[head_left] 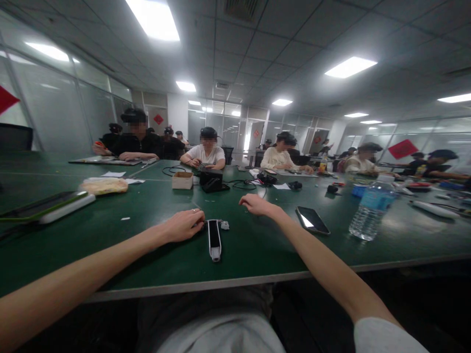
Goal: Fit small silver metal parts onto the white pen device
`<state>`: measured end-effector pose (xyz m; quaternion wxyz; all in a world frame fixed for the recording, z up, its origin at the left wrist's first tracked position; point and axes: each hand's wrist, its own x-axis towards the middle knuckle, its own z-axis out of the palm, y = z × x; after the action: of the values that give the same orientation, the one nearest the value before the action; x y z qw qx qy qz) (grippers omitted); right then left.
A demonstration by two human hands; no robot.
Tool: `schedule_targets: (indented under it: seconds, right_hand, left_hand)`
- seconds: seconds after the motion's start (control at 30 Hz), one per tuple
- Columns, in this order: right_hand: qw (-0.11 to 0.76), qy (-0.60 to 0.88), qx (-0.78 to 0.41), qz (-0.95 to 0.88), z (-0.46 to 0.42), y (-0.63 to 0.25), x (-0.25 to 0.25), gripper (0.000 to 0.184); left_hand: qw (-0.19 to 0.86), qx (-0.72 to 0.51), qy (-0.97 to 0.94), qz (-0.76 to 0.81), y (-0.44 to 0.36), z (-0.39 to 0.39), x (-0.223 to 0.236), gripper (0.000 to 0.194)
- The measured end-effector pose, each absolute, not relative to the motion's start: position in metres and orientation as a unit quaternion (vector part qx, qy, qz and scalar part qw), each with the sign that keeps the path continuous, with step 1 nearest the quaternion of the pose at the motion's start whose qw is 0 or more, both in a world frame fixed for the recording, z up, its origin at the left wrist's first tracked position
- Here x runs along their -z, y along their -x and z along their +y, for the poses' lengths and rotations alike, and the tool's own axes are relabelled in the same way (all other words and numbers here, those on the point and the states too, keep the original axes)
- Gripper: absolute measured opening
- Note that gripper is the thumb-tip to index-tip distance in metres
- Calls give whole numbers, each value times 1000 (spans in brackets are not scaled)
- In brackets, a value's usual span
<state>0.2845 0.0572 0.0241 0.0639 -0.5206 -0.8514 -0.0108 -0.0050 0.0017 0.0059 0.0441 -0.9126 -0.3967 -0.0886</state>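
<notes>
My left hand [184, 225] rests on the green table [257, 245], fingers curled, a ring on one finger, touching the top end of a long white-and-black device [214, 239] that lies flat beside it. A small grey part [224, 225] sits at that device's upper right. My right hand [256, 203] hovers low over the table further back, fingers bent down and pinched; what they hold, if anything, is too small to see. A black phone [312, 220] lies just right of my right forearm.
A plastic water bottle [371, 208] stands at the right. A small cardboard box [182, 180] and a black device with cables [212, 181] sit mid-table. A tablet-like device [47, 205] and a bagged item [104, 185] lie left. Several people sit along the far side.
</notes>
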Motion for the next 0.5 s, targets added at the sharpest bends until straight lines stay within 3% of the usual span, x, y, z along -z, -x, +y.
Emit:
schedule_targets:
  seconds: [0.27, 0.5]
  right_hand:
    - [180, 341, -53, -921, 38, -250, -15, 17]
    - [197, 331, -98, -918, 28, -240, -10, 15]
  left_hand:
    - [47, 93, 913, -395, 6, 3, -4, 20]
    - [42, 102, 914, -391, 7, 6, -1, 19]
